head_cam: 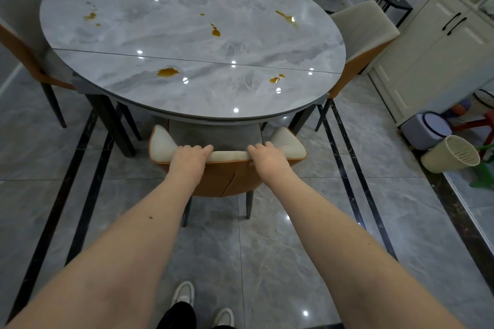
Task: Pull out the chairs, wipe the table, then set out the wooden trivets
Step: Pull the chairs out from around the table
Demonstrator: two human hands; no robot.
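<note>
Head view looks down on both hands set on the top edge of the near chair (pixel 227 165), whose seat is tucked under the round marble table (pixel 280 115). Judging by the task, the step in hand is drawing this chair back, and it would go best as an even, straight pull toward the body with both arms, so the legs slide on the tile floor (pixel 294 248) rather than tip or twist, and far enough to clear the table's edge for wiping. The left hand (pixel 188 155) is grasping the backrest left of centre, fingers curled over the cream top; the right hand (pixel 267 155) holds it the same way right of centre. Each grip looks closed round the padded rim, though the thumbs are hidden behind the back, so how firmly they clamp is a guess. Two more chairs stand at the sides: the left chair (pixel 24 35) and the right chair (pixel 366 32). Amber spills (pixel 168 72) dot the tabletop. No trivets are visible.
</note>
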